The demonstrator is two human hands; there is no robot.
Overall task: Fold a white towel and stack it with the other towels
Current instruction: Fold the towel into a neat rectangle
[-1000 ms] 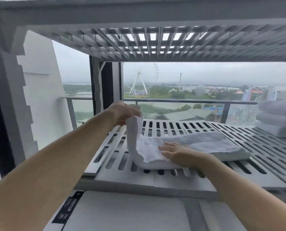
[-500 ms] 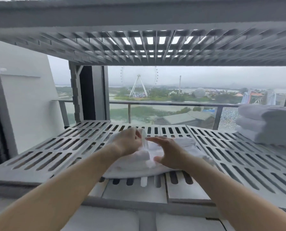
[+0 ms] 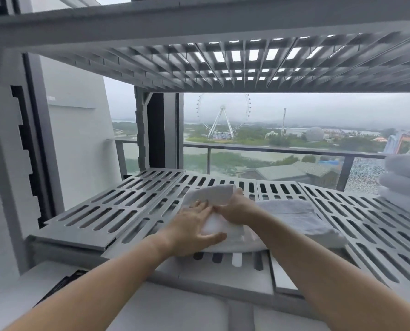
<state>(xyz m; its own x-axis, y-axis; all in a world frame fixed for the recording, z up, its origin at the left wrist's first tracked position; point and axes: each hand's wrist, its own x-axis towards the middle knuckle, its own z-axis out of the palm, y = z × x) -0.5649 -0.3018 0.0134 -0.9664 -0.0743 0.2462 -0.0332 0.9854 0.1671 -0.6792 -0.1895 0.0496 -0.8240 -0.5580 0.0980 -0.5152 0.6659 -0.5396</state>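
Grey slotted plastic makes up the shelf on which everything here happens, and the rest can be placed against it. Toward the shelf's front edge, about midway along, lies the white towel, already doubled over into a long band with its left end turned back onto itself. The left hand lies flat and spread on that turned-over end, fingers fanned, pressing it down and gripping nothing. Just right of it, touching, the right hand curls over the upper edge of the flap; it seems to pinch the cloth, though I cannot tell how firmly. Further right the towel's unfolded stretch runs out flat along the shelf. At the shelf's far right end, well apart, sits the stack of folded towels. By my reckoning the folding is well on but unfinished: at least one more fold remains, then the carry across to the stack.
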